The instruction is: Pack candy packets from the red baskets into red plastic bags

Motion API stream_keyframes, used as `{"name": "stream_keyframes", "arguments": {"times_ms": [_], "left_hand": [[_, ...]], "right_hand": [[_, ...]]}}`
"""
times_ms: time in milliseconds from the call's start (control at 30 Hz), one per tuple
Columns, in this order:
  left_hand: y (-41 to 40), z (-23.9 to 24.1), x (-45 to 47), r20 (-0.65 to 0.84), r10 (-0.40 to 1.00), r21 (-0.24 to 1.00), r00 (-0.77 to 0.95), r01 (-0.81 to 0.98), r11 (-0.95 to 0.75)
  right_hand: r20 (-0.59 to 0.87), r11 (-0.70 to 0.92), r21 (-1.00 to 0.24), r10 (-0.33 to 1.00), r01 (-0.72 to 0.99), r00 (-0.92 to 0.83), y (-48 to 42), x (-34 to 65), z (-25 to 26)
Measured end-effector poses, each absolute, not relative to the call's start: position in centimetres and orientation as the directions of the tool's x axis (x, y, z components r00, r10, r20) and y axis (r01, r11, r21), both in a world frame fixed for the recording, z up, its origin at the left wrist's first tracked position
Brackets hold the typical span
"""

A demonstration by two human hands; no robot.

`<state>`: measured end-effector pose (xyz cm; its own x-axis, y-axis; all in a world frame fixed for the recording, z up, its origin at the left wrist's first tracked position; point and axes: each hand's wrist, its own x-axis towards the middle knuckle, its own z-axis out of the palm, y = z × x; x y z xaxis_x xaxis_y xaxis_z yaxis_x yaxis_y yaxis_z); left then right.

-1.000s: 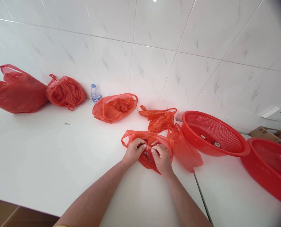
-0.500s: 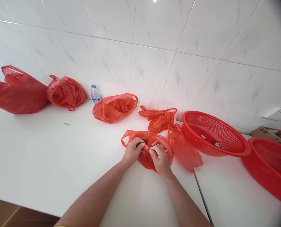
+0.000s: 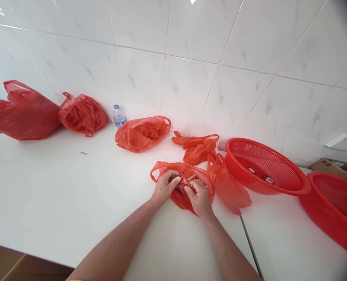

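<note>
Red packet [image 3: 183,181] is pinched by left hand [image 3: 163,189] and right hand [image 3: 201,198] over one bag [image 3: 184,202], with a basket [image 3: 245,178] past a second bag [image 3: 231,190].

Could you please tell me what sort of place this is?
Probably a utility or work room, though I cannot be certain: it has a tiled wall, a white worktop and red baskets.

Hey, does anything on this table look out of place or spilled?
One oddity: a small greyish scrap lies by itself on the white table, left of the red bag in use. It's too small to identify. No spill shows.
</note>
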<state>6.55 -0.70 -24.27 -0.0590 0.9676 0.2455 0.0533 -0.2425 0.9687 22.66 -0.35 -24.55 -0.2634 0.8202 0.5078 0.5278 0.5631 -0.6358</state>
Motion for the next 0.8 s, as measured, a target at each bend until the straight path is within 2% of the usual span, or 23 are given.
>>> {"name": "stream_keyframes", "arguments": {"times_ms": [100, 200, 633, 800], "left_hand": [[-0.71, -24.35, 6.42, 0.222, 0.975, 0.975, 0.017, 0.001, -0.222], [-0.72, -24.45, 6.46, 0.177, 0.982, 0.982, 0.064, 0.048, -0.18], [-0.81, -23.78, 6.7, 0.206, 0.978, 0.972, -0.018, 0.119, -0.202], [-0.8, -23.97, 6.56, 0.182, 0.983, 0.98, 0.024, 0.081, -0.183]], "right_hand": [[0.507, 0.525, -0.683, 0.841, 0.508, -0.188, -0.17, 22.98, -24.73], [0.491, 0.505, -0.712, 0.855, 0.487, -0.168, -0.11, 23.11, -24.81], [0.437, 0.49, -0.717, 0.87, 0.496, -0.227, -0.26, 22.97, -24.53], [0.439, 0.483, -0.734, 0.874, 0.477, -0.209, -0.23, 23.08, -24.58]]}}
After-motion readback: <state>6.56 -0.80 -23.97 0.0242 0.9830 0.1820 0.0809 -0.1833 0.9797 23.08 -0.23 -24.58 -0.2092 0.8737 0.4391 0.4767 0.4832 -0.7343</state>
